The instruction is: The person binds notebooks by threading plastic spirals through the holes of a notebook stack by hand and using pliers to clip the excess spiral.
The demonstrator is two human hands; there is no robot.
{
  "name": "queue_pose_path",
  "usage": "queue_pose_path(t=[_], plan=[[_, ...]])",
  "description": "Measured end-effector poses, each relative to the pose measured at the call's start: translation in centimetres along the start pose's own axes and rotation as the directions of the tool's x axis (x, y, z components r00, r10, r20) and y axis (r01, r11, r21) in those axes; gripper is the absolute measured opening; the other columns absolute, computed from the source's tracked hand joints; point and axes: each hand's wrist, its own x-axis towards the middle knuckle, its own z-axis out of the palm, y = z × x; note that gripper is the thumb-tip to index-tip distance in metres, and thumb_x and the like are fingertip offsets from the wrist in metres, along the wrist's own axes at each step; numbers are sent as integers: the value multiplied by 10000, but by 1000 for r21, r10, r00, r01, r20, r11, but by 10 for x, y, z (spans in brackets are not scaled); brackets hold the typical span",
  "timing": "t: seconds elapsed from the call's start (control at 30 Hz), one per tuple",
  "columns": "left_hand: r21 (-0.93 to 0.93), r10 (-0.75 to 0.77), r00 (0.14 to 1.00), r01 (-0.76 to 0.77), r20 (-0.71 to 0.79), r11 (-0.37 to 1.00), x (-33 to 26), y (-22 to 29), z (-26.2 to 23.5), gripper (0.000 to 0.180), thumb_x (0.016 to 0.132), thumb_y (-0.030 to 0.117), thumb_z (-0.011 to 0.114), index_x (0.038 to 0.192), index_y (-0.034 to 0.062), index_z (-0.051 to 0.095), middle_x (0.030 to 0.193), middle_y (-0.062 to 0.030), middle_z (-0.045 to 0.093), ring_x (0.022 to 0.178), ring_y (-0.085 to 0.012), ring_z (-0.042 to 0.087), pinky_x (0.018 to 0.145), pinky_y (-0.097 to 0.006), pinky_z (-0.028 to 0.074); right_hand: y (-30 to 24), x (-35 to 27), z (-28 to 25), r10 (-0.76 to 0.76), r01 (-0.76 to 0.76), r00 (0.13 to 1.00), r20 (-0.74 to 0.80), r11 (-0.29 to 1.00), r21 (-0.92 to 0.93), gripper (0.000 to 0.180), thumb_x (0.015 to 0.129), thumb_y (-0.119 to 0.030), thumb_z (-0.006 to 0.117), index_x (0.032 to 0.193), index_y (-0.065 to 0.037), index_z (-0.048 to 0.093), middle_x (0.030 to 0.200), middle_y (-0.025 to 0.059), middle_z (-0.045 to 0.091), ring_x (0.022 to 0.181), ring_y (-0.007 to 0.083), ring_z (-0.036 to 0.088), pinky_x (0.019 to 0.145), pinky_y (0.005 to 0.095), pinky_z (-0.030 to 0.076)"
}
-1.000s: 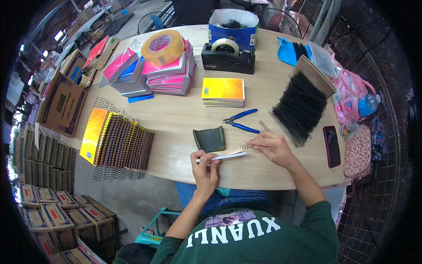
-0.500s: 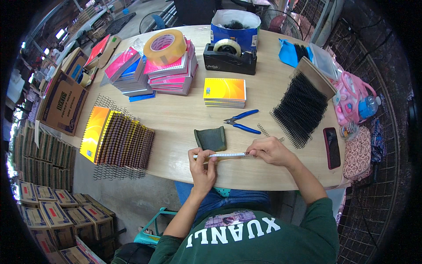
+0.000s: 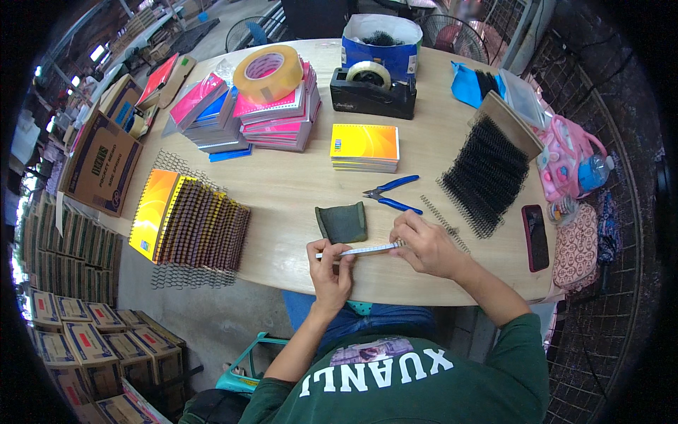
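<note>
My left hand (image 3: 330,271) and my right hand (image 3: 425,245) hold a thin notebook (image 3: 364,249) edge-on between them, just above the near edge of the wooden table (image 3: 296,191). The left hand pinches its left end and the right hand grips its right end. A dark green folded cloth (image 3: 342,222) lies just beyond the notebook. Blue-handled pliers (image 3: 390,196) rest past my right hand. A loose wire spiral (image 3: 443,222) lies right of that hand.
A row of spiral-bound yellow notebooks (image 3: 191,222) stands at the left. Stacks of notebooks (image 3: 275,120), a small orange stack (image 3: 365,147), a tape roll (image 3: 268,73), a tape dispenser (image 3: 373,90), black coils (image 3: 487,173) and a phone (image 3: 534,237) crowd the table. Cardboard boxes (image 3: 78,339) are stacked on the floor.
Both hands have shifted slightly, turning the notebook from flat to level and edge-on; the right hand has slid along toward its right end.
</note>
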Motion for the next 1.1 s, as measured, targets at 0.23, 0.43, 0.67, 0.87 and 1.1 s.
queue_pose_path(t=[0.23, 0.43, 0.67, 0.87, 1.1], plan=[[-31, 32, 998, -30, 63, 999, -3, -8, -13, 176, 826, -21, 692, 981, 41, 637, 958, -125, 464, 905, -245, 510, 575, -288, 512, -6, 56, 10, 147, -97, 968, 205, 967, -237, 540, 901, -562, 579, 1035, -45, 655, 1043, 205, 608, 904, 342, 662, 672, 394, 560], [-7, 24, 998, -24, 51, 1000, -4, -2, -18, 492, 668, 259, 890, 936, 44, 538, 952, -118, 420, 914, -284, 436, 794, -379, 407, -14, 115, 83, 177, 44, 879, 442, 894, -446, 669, 829, -519, 668, 1147, 65, 593, 1202, 317, 519, 935, 445, 645, 741, 445, 574], [-26, 46, 998, -45, 33, 999, 9, -11, -6, 588, 624, 245, 919, 933, 33, 466, 924, -109, 404, 848, -276, 425, 752, -377, 392, 25, 68, 40, -115, 191, 952, 282, 947, -257, 538, 816, -329, 708, 1245, -12, 643, 1451, 248, 380, 1268, 445, 440, 1021, 498, 442], [-30, 16, 997, -14, 79, 999, 11, -22, -6, 593, 620, 220, 916, 934, 41, 447, 918, -84, 381, 855, -251, 404, 758, -348, 375, 72, 39, -13, -214, -385, 817, 536, 491, 782, 399, 831, -345, 696, 1024, 1, 741, 1277, 235, 571, 1199, 366, 528, 1027, 424, 407], [-64, 14, 994, -7, 106, 998, 15, -20, -4, 617, 592, 203, 922, 937, 58, 432, 933, -63, 366, 861, -224, 393, 790, -320, 370, 59, 29, -13, -136, -187, 886, 443, 769, 611, 408, 855, -356, 665, 1011, 15, 740, 1125, 174, 641, 1041, 265, 589, 913, 377, 453]])
